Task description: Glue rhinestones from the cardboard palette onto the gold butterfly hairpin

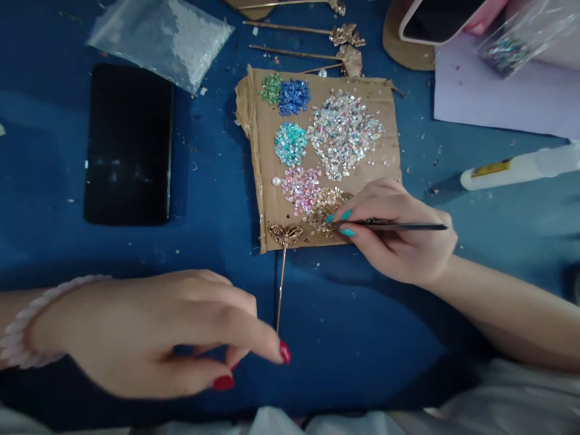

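Note:
My right hand (399, 229), with teal nails, pinches a slim dark stick-like tool (408, 227). Its tip is down among beige-gold chips (324, 211) on a piece of cardboard (272, 205). My left hand (172, 326), with red nails and a pale beaded bracelet, hovers over the blue table; thumb and index finger are apart. The index fingertip is by the lower stem of a gold hairpin (283, 238); whether they touch I cannot tell. The hairpin's openwork butterfly-like head rests on the cardboard's near edge. Pink chips (299, 188) and a white pearl bead (276, 180) lie just beyond.
Turquoise (290, 144), blue (294, 97), green (270, 89) and silvery mixed chips (344, 133) form piles on the cardboard. Gold hairpins (347, 35) lie behind it. A black phone (129, 145) and a plastic bag (167, 39) are left; a white tube (521, 166) is right.

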Demonstrator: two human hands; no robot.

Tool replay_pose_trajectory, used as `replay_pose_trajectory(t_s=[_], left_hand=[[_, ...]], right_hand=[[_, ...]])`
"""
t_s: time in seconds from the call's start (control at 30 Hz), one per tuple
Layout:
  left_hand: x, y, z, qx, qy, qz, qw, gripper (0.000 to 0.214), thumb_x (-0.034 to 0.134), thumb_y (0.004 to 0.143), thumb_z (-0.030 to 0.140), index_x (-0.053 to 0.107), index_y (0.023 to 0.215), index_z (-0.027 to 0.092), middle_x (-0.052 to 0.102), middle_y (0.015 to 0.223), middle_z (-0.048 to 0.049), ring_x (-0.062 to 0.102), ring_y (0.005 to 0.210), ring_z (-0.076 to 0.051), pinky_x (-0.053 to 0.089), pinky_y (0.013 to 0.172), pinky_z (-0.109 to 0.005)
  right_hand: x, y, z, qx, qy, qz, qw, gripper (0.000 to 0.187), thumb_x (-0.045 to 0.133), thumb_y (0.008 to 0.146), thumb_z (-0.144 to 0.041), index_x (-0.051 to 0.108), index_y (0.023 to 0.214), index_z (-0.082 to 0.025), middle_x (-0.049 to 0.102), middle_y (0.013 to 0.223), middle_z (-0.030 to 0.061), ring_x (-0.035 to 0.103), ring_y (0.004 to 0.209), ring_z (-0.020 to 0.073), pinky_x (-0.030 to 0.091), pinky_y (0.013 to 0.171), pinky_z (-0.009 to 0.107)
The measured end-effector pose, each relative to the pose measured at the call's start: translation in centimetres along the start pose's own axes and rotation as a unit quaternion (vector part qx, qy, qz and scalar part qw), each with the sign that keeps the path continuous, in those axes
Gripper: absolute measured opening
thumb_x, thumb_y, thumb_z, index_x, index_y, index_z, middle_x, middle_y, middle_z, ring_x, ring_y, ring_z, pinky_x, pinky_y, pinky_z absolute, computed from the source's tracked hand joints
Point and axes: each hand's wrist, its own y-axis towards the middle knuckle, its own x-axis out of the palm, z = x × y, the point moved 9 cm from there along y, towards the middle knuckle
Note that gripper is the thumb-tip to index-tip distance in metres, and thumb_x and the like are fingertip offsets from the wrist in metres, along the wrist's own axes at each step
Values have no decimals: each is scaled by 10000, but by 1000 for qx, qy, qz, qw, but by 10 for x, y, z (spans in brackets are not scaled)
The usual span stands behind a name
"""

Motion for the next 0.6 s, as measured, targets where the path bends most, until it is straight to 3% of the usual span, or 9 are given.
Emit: replay_pose_trajectory(t_s=[0.03, 0.07, 0.3, 0.6], left_hand=[[5, 3, -1, 13, -22, -54, 998, 471, 558, 1008, 121, 459, 1401, 361, 735, 939, 82, 656, 773, -58, 542, 833, -174], [2, 6, -5, 7, -32, -61, 998, 480, 590, 993, 103, 472, 1390, 344, 734, 956, 72, 659, 791, -62, 535, 828, -162], [-6, 10, -10, -6, -44, -40, 998, 352, 559, 964, 3, 625, 1178, 275, 729, 1043, 27, 692, 930, -66, 502, 888, -103], [-4, 9, -17, -35, -37, -93, 994, 542, 423, 892, -91, 634, 1209, 295, 617, 1052, 13, 631, 807, -45, 486, 764, -84]], right_hand=[[-1, 0, 0, 0, -5, 7, 1000, 196, 732, 847, -142, 620, 948, -266, 730, 741, -19, 711, 639, 177, 578, 630, 350], [-2, 0, 0, 2, -7, 12, 1000, 193, 731, 851, -144, 618, 944, -269, 729, 737, -22, 711, 636, 176, 578, 629, 351], [0, 2, -3, -11, 3, -8, 1000, 207, 734, 850, -114, 619, 959, -247, 738, 753, -13, 715, 648, 167, 580, 660, 351], [-2, -4, 2, 15, 20, 35, 999, 165, 708, 852, -121, 623, 950, -223, 723, 736, 12, 720, 639, 200, 553, 624, 380]])
